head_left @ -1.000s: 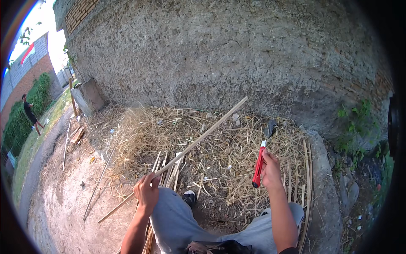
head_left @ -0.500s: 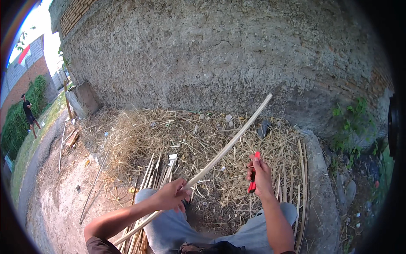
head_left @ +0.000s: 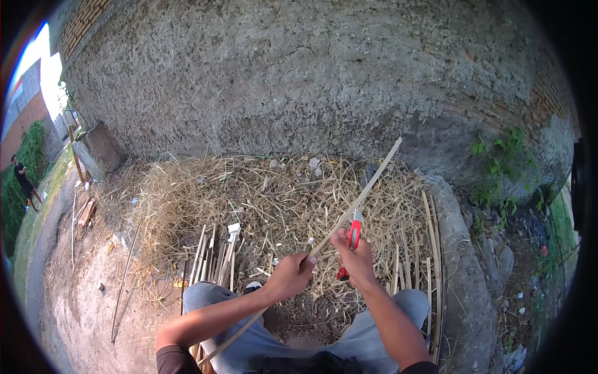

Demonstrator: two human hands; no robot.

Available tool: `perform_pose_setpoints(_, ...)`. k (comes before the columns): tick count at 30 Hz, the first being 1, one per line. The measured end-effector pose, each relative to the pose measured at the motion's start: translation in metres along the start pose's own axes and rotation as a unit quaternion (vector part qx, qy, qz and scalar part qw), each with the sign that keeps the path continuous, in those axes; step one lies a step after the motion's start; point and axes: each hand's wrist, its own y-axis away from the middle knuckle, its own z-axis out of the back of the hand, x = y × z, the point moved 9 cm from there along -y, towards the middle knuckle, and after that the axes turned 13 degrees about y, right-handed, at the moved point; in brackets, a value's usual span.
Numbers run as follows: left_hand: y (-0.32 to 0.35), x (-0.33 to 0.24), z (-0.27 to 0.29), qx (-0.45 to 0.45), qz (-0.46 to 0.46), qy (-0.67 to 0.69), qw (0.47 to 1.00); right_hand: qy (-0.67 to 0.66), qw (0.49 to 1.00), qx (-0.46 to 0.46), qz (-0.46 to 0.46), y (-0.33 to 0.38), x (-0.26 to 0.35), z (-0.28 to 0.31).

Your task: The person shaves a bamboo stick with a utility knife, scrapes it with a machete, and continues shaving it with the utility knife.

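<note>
A long, pale bamboo strip (head_left: 379, 173) slants from beside my left thigh up toward the wall at the upper right. My left hand (head_left: 290, 277) is closed around its middle, and the forearm covers part of the lower length. Just beyond it, my right hand (head_left: 356, 260) grips a red utility knife (head_left: 355, 232), its front end up against the strip. The right thumb and fingertips are at the strip too; whether they press on it I cannot tell. The blade is too small to make out.
Loose bamboo strips lie by my left leg (head_left: 202, 258) and more by my right (head_left: 434, 249). Dry shavings (head_left: 187, 206) cover the ground before a rough wall (head_left: 299, 81). A low concrete edge (head_left: 458, 262) runs along the right. A person (head_left: 23, 181) stands far left.
My right hand has moved left with the knife, from apart to right at the strip. My left hand has shifted slightly to the right along with the strip's lower part.
</note>
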Motion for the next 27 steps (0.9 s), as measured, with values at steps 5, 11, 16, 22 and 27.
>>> perform_pose_setpoints(5, 0.006, -0.007, -0.015, -0.019, -0.104, 0.011, 0.994, -0.039, 0.999, 0.032, -0.002, -0.008, 0.001, -0.002)
perform_pose_setpoints(11, 0.011, 0.028, -0.030, 0.096, 0.102, 0.229, 0.963, 0.022, 0.997, 0.058, 0.034, -0.007, 0.002, -0.010)
perform_pose_setpoints(16, 0.026, 0.039, -0.026, 0.081, 0.190, 0.370, 0.906, 0.291, 0.950, 0.049, 0.108, 0.004, 0.027, -0.009)
perform_pose_setpoints(22, 0.024, 0.055, -0.005, 0.035, 0.110, 0.286, 0.951, 0.389, 0.869, 0.049, 0.302, 0.043, 0.052, -0.027)
perform_pose_setpoints(27, 0.033, 0.053, 0.002, 0.033, 0.108, 0.264, 0.958, 0.412, 0.840, 0.034, 0.351, 0.054, 0.052, -0.038)
